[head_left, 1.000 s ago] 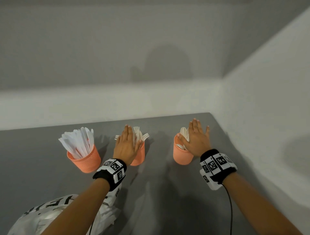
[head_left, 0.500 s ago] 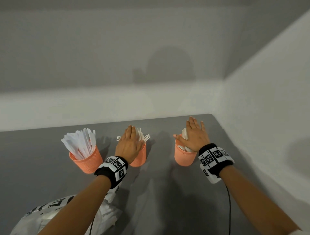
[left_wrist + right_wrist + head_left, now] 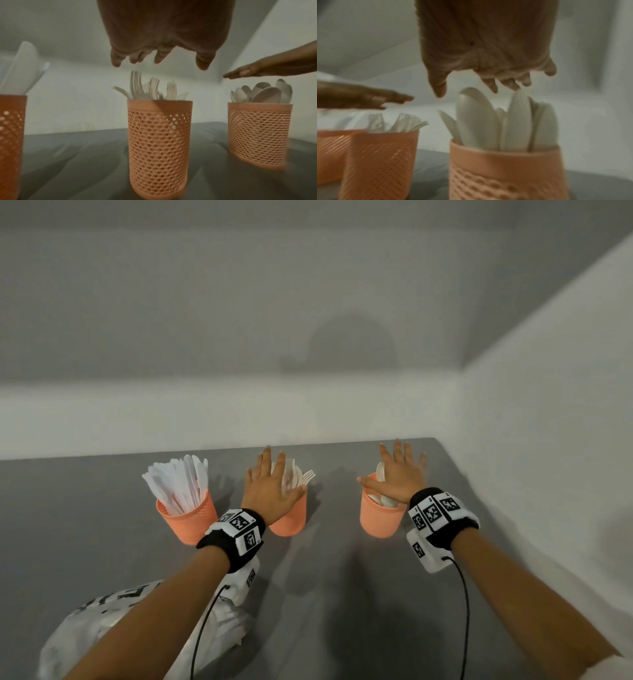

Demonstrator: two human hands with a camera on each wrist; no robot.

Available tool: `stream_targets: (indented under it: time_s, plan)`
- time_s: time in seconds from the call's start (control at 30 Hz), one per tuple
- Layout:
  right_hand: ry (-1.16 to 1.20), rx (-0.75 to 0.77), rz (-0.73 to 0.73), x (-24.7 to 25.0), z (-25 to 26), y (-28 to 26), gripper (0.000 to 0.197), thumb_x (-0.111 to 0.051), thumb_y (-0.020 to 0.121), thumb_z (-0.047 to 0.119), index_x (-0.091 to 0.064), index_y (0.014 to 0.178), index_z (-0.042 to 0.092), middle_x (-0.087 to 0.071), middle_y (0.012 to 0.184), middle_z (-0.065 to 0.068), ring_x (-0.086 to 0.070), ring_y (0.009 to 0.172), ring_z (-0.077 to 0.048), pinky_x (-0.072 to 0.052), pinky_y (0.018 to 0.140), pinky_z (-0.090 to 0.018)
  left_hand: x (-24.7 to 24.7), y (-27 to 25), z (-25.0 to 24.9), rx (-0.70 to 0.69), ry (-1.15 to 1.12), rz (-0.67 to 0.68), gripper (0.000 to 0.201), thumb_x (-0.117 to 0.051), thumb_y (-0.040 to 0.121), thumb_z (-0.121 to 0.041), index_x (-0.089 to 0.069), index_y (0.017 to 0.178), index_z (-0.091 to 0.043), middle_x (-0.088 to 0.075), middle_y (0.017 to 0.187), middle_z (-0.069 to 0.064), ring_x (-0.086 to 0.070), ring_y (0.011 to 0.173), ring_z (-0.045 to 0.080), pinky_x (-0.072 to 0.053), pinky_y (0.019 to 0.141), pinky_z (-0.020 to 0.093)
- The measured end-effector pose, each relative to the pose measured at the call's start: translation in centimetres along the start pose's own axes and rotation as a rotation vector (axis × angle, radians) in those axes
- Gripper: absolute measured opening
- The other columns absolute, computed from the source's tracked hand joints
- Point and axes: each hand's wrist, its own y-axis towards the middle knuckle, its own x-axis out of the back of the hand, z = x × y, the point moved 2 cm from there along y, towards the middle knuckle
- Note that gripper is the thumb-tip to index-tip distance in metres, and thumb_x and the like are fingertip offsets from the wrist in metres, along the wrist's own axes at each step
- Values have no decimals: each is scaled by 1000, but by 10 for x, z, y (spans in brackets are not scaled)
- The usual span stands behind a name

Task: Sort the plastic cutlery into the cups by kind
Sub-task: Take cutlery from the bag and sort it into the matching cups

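Note:
Three orange mesh cups stand in a row on the grey table (image 3: 342,594). The left cup (image 3: 188,517) holds white knives (image 3: 178,484), the middle cup (image 3: 289,517) (image 3: 159,146) white forks (image 3: 145,88), the right cup (image 3: 380,518) (image 3: 505,173) white spoons (image 3: 488,121) (image 3: 260,93). My left hand (image 3: 270,487) (image 3: 161,40) hovers flat just above the forks, fingers straight, holding nothing. My right hand (image 3: 399,474) (image 3: 488,54) hovers the same way above the spoons, fingers spread and empty.
A crumpled white plastic bag (image 3: 113,621) lies on the table at the near left, under my left forearm. White walls close the table at the back and on the right, close to the spoon cup.
Both hands have lifted a little off the cutlery tops and their fingers have spread. The view has shifted slightly; the cups have not moved.

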Motion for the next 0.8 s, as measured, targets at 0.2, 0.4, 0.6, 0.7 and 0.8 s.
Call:
stream_targets:
  time_s: [0.2,0.4,0.6,0.7,0.8]
  plan:
    - [652,325,-145,5,87,-27,67,-56,90,34,-24,146,18,-54,133,-13,-46,127,-27,-32,110,-46,46,-22,9,-21,-345,-198,70,-47,90,-45,-21,146,-10,-21,153,14,-22,142,26,-22,112,33]
    - [932,590,188,-31,198,-80,12,-57,90,7,-64,99,12,-71,79,-10,-69,72,-13,-54,80,-33,79,-76,56,115,-475,-194,45,-52,93,-20,-39,134,-7,-57,116,15,-56,104,25,-41,87,27]
    - [629,846,531,-83,279,-135,15,-58,86,7,-69,91,-3,-70,88,-19,-62,70,-13,-53,77,-28,93,-151,121,231,-495,-257,15,-58,84,-17,-53,97,-11,-59,92,3,-56,87,17,-37,71,6]
    - [239,876,594,-114,297,-143,24,-50,90,15,-66,86,-3,-68,101,-19,-60,91,-25,-45,94,-41,91,-179,142,251,-454,-259,16,-53,74,-38,-53,75,-23,-60,96,6,-54,90,16,-32,72,8]
    - [-43,796,566,-130,303,-144,37,-43,96,24,-57,118,-2,-54,130,-17,-48,121,-29,-34,105,-34,78,-196,164,348,-300,-182,23,-60,77,-34,-64,70,-12,-55,119,10,-51,109,21,-35,88,23]
